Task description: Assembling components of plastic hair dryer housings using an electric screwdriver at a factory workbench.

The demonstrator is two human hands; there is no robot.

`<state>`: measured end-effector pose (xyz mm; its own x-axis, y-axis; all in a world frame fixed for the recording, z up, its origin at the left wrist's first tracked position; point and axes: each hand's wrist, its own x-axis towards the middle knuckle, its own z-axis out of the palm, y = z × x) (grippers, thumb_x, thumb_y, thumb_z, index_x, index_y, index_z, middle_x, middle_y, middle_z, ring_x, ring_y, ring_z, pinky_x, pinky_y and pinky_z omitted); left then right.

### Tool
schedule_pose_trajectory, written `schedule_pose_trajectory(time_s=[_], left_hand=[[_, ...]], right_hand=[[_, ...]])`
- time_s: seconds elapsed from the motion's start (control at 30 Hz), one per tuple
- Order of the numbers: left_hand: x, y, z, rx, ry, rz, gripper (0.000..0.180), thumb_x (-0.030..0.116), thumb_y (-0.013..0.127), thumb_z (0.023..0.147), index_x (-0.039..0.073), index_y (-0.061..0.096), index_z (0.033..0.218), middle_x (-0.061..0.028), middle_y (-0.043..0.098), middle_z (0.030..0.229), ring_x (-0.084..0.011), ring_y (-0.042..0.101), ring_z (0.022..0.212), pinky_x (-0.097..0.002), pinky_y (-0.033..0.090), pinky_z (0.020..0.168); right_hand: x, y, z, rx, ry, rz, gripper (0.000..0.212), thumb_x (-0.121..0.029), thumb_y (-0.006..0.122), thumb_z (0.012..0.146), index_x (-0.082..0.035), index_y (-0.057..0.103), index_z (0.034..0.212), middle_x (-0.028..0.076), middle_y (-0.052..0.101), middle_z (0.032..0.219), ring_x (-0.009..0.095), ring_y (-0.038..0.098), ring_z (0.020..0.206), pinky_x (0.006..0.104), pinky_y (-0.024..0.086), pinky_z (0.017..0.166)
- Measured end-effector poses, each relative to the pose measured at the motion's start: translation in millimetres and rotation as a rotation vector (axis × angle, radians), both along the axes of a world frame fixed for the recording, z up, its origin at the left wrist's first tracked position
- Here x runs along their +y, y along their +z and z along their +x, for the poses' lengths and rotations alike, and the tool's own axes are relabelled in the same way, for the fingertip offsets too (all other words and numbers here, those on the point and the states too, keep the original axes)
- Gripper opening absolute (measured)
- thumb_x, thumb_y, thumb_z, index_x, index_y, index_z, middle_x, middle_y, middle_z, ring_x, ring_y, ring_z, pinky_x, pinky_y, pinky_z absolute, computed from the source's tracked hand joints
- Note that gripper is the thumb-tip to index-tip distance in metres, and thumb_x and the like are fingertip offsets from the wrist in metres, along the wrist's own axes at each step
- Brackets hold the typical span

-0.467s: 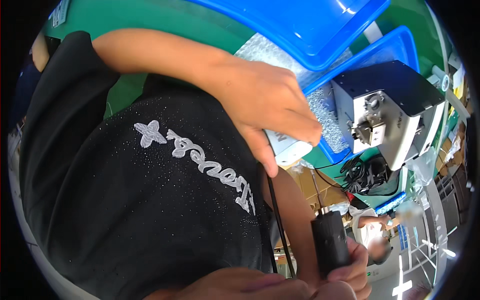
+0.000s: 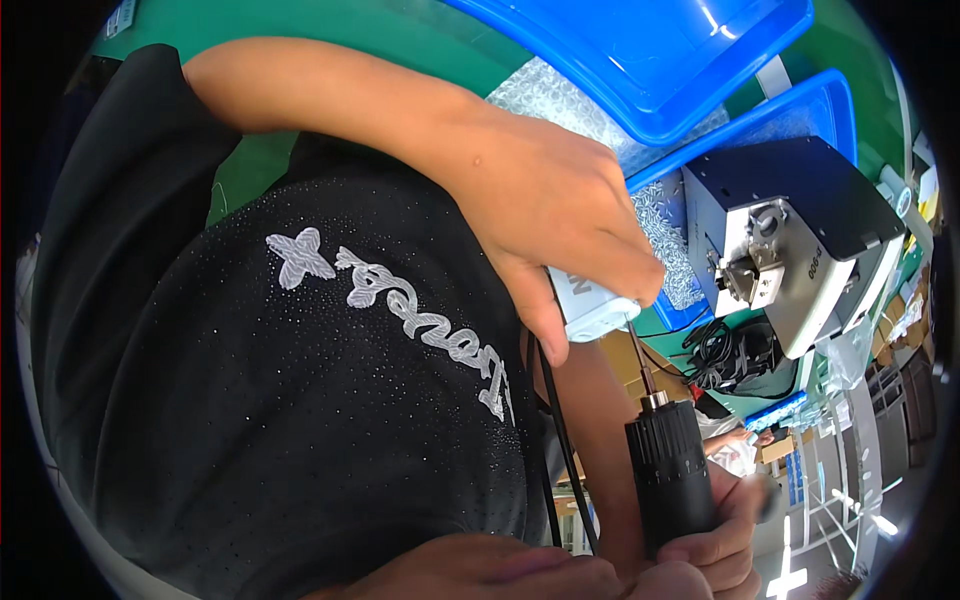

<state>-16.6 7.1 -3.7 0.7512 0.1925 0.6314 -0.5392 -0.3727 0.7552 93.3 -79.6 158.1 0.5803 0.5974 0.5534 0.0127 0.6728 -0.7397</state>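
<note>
My left hand [image 2: 545, 200] reaches in from the upper left and grips a small white block-shaped part [image 2: 592, 302] between thumb and fingers. At the lower edge my right hand [image 2: 722, 545] is wrapped round the black barrel of an electric screwdriver [image 2: 670, 470]. The tool stands upright, and its thin bit [image 2: 640, 362] points up, with the tip touching the white part's lower right corner. A black cable [image 2: 560, 430] hangs down beside the screwdriver. My black printed shirt [image 2: 300, 380] fills the left half of the view.
Two blue plastic bins [image 2: 660, 50] [image 2: 790, 115] lie at the top right on a green mat [image 2: 300, 30], with bubble wrap [image 2: 560, 95] between them. A metal machine with a black top [image 2: 800, 230] stands to the right, above coiled black cables [image 2: 735, 355].
The screwdriver has risen slightly, and its bit now meets the white part. My left hand has stayed almost where it was.
</note>
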Motion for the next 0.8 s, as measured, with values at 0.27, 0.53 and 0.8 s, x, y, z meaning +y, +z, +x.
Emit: schedule_pose_trajectory(time_s=[0.27, 0.53, 0.8], left_hand=[[3.6, 2.5, -1.5, 0.002, -0.012, 0.027, 0.059, 0.052, 0.072, 0.084, 0.0, 0.053, 0.106, -0.013, 0.062, 0.082, -0.0329, 0.066, 0.073, -0.0399, 0.05, 0.055], [-1.4, -1.6, 8.4, -0.045, -0.042, -0.02, 0.056, 0.052, 0.068, 0.087, 0.001, 0.052, 0.101, -0.0153, 0.063, 0.08, -0.0364, 0.064, 0.072, -0.0437, 0.05, 0.055], [14.6, 36.5, -14.3, 0.232, -0.079, 0.418, 0.057, 0.06, 0.06, 0.088, 0.004, 0.053, 0.094, -0.0097, 0.065, 0.073, -0.0343, 0.067, 0.067, -0.044, 0.051, 0.053]], right_hand=[[-17.0, 1.1, 23.1, -0.029, 0.209, -0.135, 0.018, -0.024, 0.057, 0.096, -0.008, 0.052, 0.101, -0.006, 0.048, 0.065, 0.008, 0.047, 0.051, 0.0263, 0.041, 0.053], [-53.4, 0.3, 64.3, -0.052, 0.368, -0.263, 0.027, -0.028, 0.062, 0.093, -0.007, 0.054, 0.108, -0.003, 0.05, 0.069, 0.012, 0.051, 0.06, 0.0319, 0.042, 0.064], [-103.0, -15.6, 118.9, -0.206, 0.458, -0.554, 0.031, -0.032, 0.068, 0.088, -0.009, 0.053, 0.103, 0.0, 0.051, 0.072, 0.017, 0.054, 0.069, 0.0383, 0.043, 0.078]])
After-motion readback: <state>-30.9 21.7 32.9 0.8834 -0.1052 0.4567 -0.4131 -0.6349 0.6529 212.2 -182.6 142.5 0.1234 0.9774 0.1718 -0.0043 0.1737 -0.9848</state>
